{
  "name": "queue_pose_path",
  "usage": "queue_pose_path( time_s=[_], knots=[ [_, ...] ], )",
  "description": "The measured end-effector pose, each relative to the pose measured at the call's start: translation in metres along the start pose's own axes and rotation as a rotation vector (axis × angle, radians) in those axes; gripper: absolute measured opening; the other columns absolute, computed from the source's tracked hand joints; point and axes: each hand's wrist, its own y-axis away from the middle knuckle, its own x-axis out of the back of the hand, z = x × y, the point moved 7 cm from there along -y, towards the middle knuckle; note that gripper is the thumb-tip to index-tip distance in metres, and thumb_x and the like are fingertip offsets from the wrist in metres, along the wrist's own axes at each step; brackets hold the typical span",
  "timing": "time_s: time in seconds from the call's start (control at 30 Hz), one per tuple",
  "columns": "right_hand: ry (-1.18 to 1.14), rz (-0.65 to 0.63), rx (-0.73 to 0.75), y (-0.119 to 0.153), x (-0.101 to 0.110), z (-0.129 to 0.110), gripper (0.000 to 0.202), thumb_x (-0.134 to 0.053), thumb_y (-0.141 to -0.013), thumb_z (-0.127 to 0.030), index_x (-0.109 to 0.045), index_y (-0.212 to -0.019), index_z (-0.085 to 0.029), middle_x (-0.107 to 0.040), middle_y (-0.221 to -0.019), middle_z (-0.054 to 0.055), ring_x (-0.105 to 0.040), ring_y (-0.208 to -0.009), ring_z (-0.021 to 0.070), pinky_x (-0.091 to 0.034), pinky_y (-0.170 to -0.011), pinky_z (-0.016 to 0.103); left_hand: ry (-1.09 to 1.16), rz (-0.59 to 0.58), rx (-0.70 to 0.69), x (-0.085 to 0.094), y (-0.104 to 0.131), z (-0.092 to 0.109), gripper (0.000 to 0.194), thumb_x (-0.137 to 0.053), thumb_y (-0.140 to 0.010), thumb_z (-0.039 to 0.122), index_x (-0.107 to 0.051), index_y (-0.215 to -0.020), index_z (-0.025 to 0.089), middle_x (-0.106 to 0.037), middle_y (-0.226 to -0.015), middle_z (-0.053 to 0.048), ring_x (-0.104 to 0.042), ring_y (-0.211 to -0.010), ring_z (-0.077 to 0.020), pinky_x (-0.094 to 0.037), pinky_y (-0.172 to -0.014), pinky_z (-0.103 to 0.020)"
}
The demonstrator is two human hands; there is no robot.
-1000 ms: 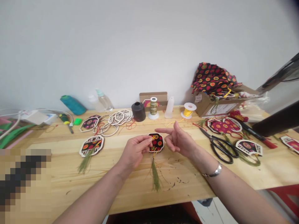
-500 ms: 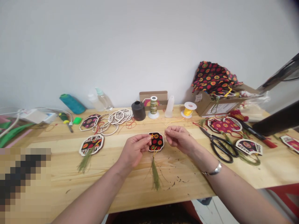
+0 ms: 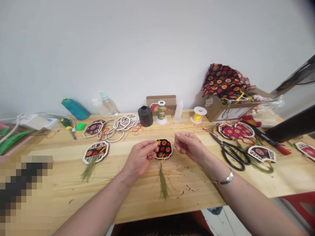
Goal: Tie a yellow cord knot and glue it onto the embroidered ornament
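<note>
In the middle of the wooden table lies a pendant [image 3: 165, 149] with black floral fabric in a pale scalloped frame. A green tassel [image 3: 163, 185] hangs from its lower edge on a yellow loop. My left hand [image 3: 142, 156] is closed in a pinch on yellow cord at the pendant's upper left, partly covering that side. To the right of the pendant, my right hand [image 3: 189, 146] also pinches yellow cord [image 3: 183, 127], its fingertips apart from the pendant. This cord leads back to a white spool of yellow cord [image 3: 198, 115].
Black-handled scissors [image 3: 233, 155] lie right of my right arm, near finished pendants [image 3: 262, 154]. Another tasselled pendant [image 3: 95, 152] lies on the left. Behind stand a black thread cone [image 3: 145, 116], a green thread spool [image 3: 161, 110], a white bottle [image 3: 178, 112] and a cardboard box [image 3: 227, 113].
The view has shifted very slightly. Both hands keep their pinches, and the pendant lies in the same place.
</note>
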Motion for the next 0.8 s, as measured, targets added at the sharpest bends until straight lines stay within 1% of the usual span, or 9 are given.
queue_pose_path(
  time_s=[0.03, 0.1, 0.17, 0.23, 0.3, 0.37, 0.47, 0.63, 0.8],
  knots=[
    [0.02, 0.005, 0.015, 0.0, 0.0, 0.0, 0.031, -0.065, -0.072, -0.039, -0.055, -0.057, -0.014, -0.054, -0.046, -0.003, -0.037, -0.037, 0.0035, -0.02, -0.037, 0.018, -0.015, -0.007, -0.004, 0.0, 0.0, 0.0, 0.021, -0.078, -0.053, 0.021, -0.07, -0.068, 0.01, -0.063, -0.058, -0.005, -0.053, -0.052, -0.0081, -0.036, -0.048, -0.019],
    [0.083, 0.037, 0.06, 0.0, 0.002, 0.0, 0.019, -0.069, -0.07, -0.033, -0.064, -0.07, -0.015, -0.057, -0.051, -0.004, -0.039, -0.041, 0.0034, -0.025, -0.039, 0.018, -0.056, -0.031, -0.023, -0.002, 0.001, 0.0, 0.019, -0.078, -0.056, 0.022, -0.07, -0.07, 0.011, -0.063, -0.059, -0.004, -0.053, -0.053, -0.0082, -0.037, -0.05, -0.02],
    [0.151, 0.061, 0.119, 0.0, 0.001, -0.001, 0.021, -0.072, -0.067, -0.028, -0.069, -0.084, -0.017, -0.063, -0.061, -0.002, -0.047, -0.048, 0.0051, -0.035, -0.046, 0.018, -0.099, -0.065, -0.049, -0.005, 0.003, 0.001, 0.018, -0.076, -0.059, 0.024, -0.071, -0.07, 0.011, -0.062, -0.059, -0.003, -0.05, -0.052, -0.007, -0.036, -0.05, -0.019],
    [0.197, 0.043, 0.168, 0.0, -0.003, -0.002, 0.024, -0.073, -0.064, -0.025, -0.071, -0.088, -0.02, -0.067, -0.072, 0.0, -0.055, -0.06, 0.0081, -0.045, -0.058, 0.022, -0.127, -0.101, -0.063, -0.009, 0.004, 0.001, 0.016, -0.075, -0.061, 0.024, -0.071, -0.071, 0.011, -0.06, -0.057, -0.002, -0.046, -0.05, -0.0057, -0.033, -0.048, -0.019],
    [0.221, 0.002, 0.21, 0.0, -0.008, -0.001, 0.024, -0.074, -0.063, -0.024, -0.072, -0.086, -0.021, -0.067, -0.078, 0.001, -0.059, -0.069, 0.0107, -0.048, -0.066, 0.026, -0.143, -0.133, -0.06, -0.013, 0.006, 0.001, 0.015, -0.074, -0.063, 0.025, -0.071, -0.07, 0.012, -0.059, -0.056, -0.001, -0.042, -0.048, -0.0052, -0.031, -0.047, -0.02],
    [0.234, -0.037, 0.238, 0.0, -0.011, 0.0, 0.024, -0.075, -0.063, -0.025, -0.072, -0.086, -0.022, -0.066, -0.081, 0.001, -0.06, -0.072, 0.0119, -0.05, -0.068, 0.027, -0.156, -0.158, -0.053, -0.016, 0.008, 0.001, 0.014, -0.073, -0.063, 0.025, -0.071, -0.069, 0.012, -0.058, -0.055, -0.001, -0.042, -0.048, -0.0057, -0.03, -0.047, -0.02],
    [0.249, -0.065, 0.266, 0.001, -0.013, 0.001, 0.021, -0.074, -0.065, -0.026, -0.072, -0.086, -0.023, -0.066, -0.082, 0.002, -0.061, -0.072, 0.012, -0.051, -0.067, 0.027, -0.172, -0.178, -0.044, -0.018, 0.009, 0.0, 0.013, -0.072, -0.063, 0.024, -0.071, -0.067, 0.012, -0.058, -0.055, -0.002, -0.042, -0.048, -0.0066, -0.029, -0.048, -0.021],
    [0.339, -0.043, 0.317, 0.003, -0.014, -0.005, 0.012, -0.073, -0.066, -0.025, -0.073, -0.078, -0.023, -0.065, -0.074, 0.001, -0.06, -0.067, 0.0115, -0.049, -0.064, 0.027, -0.19, -0.208, -0.039, -0.018, 0.011, -0.003, 0.01, -0.07, -0.065, 0.022, -0.072, -0.07, 0.013, -0.059, -0.057, -0.002, -0.043, -0.05, -0.0069, -0.029, -0.049, -0.022],
    [0.418, -0.024, 0.369, 0.004, -0.013, -0.008, 0.011, -0.073, -0.067, -0.026, -0.073, -0.078, -0.023, -0.064, -0.072, 0.001, -0.059, -0.067, 0.0123, -0.047, -0.064, 0.028, -0.191, -0.218, -0.037, -0.019, 0.01, -0.004, 0.01, -0.069, -0.067, 0.022, -0.072, -0.071, 0.014, -0.06, -0.057, -0.002, -0.045, -0.051, -0.0075, -0.031, -0.05, -0.021]
  ],
)
